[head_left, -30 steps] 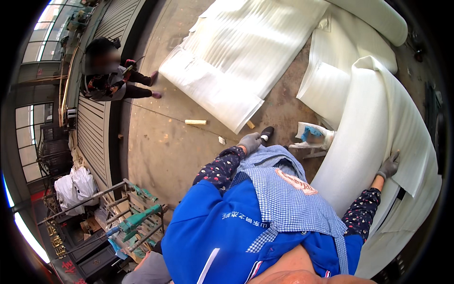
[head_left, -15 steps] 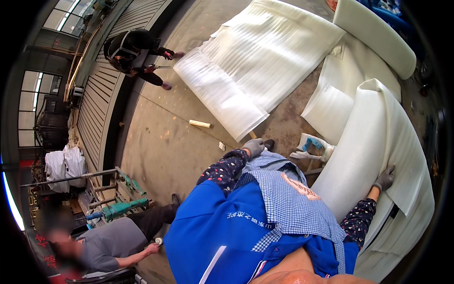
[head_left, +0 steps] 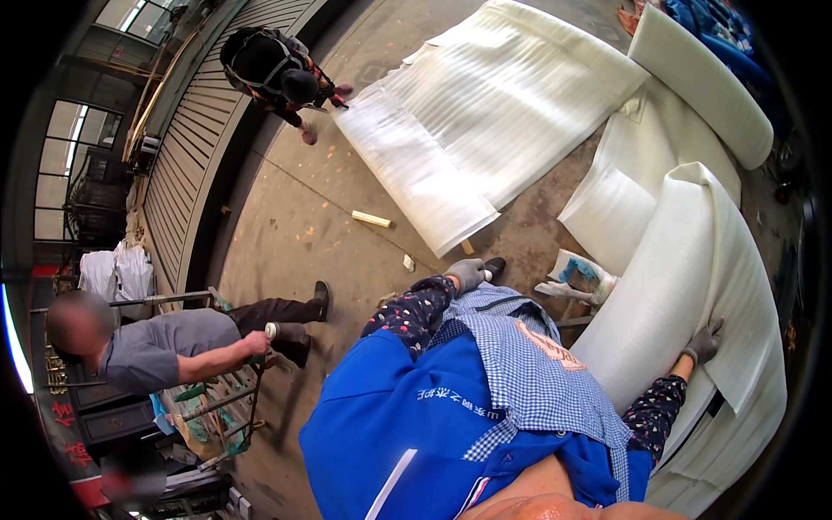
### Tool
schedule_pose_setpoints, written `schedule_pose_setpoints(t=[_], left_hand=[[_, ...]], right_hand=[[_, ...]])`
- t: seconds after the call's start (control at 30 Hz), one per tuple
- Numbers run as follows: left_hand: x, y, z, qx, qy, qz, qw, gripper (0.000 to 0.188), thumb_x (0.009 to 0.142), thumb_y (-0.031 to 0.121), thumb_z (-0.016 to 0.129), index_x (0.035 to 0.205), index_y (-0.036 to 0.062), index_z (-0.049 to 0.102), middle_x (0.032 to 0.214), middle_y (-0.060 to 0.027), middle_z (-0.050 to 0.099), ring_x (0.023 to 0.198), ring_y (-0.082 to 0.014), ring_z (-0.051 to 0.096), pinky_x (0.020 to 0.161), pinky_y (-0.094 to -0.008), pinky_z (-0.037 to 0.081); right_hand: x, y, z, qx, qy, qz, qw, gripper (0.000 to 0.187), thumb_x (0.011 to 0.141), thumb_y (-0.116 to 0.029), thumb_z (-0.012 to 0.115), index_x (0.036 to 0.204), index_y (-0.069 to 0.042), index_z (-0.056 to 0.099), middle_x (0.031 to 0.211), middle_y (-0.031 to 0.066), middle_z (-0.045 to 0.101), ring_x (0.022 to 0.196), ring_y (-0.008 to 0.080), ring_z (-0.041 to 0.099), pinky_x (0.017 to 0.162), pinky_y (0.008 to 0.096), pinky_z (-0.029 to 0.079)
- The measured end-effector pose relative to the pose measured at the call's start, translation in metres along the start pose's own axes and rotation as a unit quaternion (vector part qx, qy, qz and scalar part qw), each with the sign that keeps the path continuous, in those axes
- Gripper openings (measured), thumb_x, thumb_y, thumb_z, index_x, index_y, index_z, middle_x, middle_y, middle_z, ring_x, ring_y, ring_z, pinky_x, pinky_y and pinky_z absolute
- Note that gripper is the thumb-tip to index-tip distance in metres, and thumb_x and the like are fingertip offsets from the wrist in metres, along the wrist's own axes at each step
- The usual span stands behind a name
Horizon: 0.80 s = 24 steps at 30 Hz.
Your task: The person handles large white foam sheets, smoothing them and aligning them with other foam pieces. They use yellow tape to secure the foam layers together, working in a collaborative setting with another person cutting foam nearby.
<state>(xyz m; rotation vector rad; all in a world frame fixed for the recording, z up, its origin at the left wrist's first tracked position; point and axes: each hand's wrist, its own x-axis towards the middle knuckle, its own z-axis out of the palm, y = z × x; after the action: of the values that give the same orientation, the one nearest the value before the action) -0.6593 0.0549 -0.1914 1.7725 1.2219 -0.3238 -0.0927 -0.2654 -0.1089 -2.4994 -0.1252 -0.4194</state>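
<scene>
My right hand [head_left: 704, 343], in a grey glove, lies on a thick white foam roll [head_left: 637, 282] at my right, its fingers stretched out over the surface. A loose flap [head_left: 752, 368] of the sheet hangs beside that hand. My left hand [head_left: 469, 274], also gloved in grey, rests by my knee at the edge of the blue checked apron [head_left: 520, 368]. Its fingers show only in part and nothing can be seen in them. A dark shoe [head_left: 495, 266] is just past its fingertips.
A wide white foam sheet [head_left: 511, 113] covers the floor ahead, with another roll [head_left: 702, 87] at far right. A white-and-blue scrap [head_left: 579, 270] and a pale block [head_left: 372, 218] lie nearby. One person [head_left: 277, 74] bends at the sheet's far-left edge; another [head_left: 173, 347] walks with a wheeled frame behind.
The person at left has come forward, carrying a small pale roll. The far person has bent lower toward the sheet. My view has shifted slightly; my hands stay nearly in place.
</scene>
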Motion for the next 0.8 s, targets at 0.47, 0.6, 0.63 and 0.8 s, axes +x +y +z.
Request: schedule_pose_setpoints(t=[0.47, 0.6, 0.63, 0.8], left_hand=[[0.001, -0.001, -0.009, 0.026, -0.012, -0.009, 1.000, 0.034, 0.088, 0.028, 0.053, 0.113, 0.0071, 0.064, 0.112, -0.0192, 0.065, 0.109, -0.0361, 0.059, 0.093, -0.0416, 0.046], [0.004, -0.001, -0.010, 0.033, -0.015, 0.000, 0.999, 0.034, 0.088, 0.028, 0.053, 0.112, 0.0075, 0.064, 0.112, -0.0191, 0.065, 0.109, -0.0360, 0.059, 0.092, -0.0420, 0.045], [0.004, -0.001, -0.010, 0.033, -0.016, 0.002, 0.999, 0.034, 0.088, 0.028, 0.053, 0.112, 0.0076, 0.064, 0.112, -0.0191, 0.065, 0.109, -0.0360, 0.059, 0.092, -0.0421, 0.045], [0.004, 0.002, -0.013, 0.036, -0.018, 0.006, 0.999, 0.032, 0.088, 0.028, 0.053, 0.110, 0.0081, 0.064, 0.112, -0.0188, 0.065, 0.108, -0.0362, 0.059, 0.091, -0.0428, 0.045]], right_hand=[[-0.001, -0.003, -0.001, -0.012, -0.007, -0.005, 1.000, 0.055, 0.096, -0.053, 0.045, 0.113, -0.006, 0.068, 0.106, 0.0125, 0.070, 0.097, 0.0290, 0.066, 0.084, 0.0334, 0.051], [-0.001, -0.004, -0.005, 0.016, -0.017, 0.001, 1.000, 0.056, 0.096, -0.054, 0.045, 0.114, -0.006, 0.068, 0.108, 0.0132, 0.070, 0.099, 0.0293, 0.066, 0.085, 0.0335, 0.050], [-0.001, -0.004, -0.006, 0.028, -0.023, 0.004, 0.999, 0.056, 0.096, -0.054, 0.045, 0.114, -0.006, 0.068, 0.108, 0.0132, 0.070, 0.099, 0.0293, 0.066, 0.085, 0.0336, 0.050], [0.002, 0.004, -0.001, 0.011, -0.002, -0.005, 1.000, 0.055, 0.096, -0.054, 0.045, 0.113, -0.007, 0.068, 0.109, 0.0124, 0.069, 0.100, 0.0293, 0.066, 0.085, 0.0339, 0.050]])
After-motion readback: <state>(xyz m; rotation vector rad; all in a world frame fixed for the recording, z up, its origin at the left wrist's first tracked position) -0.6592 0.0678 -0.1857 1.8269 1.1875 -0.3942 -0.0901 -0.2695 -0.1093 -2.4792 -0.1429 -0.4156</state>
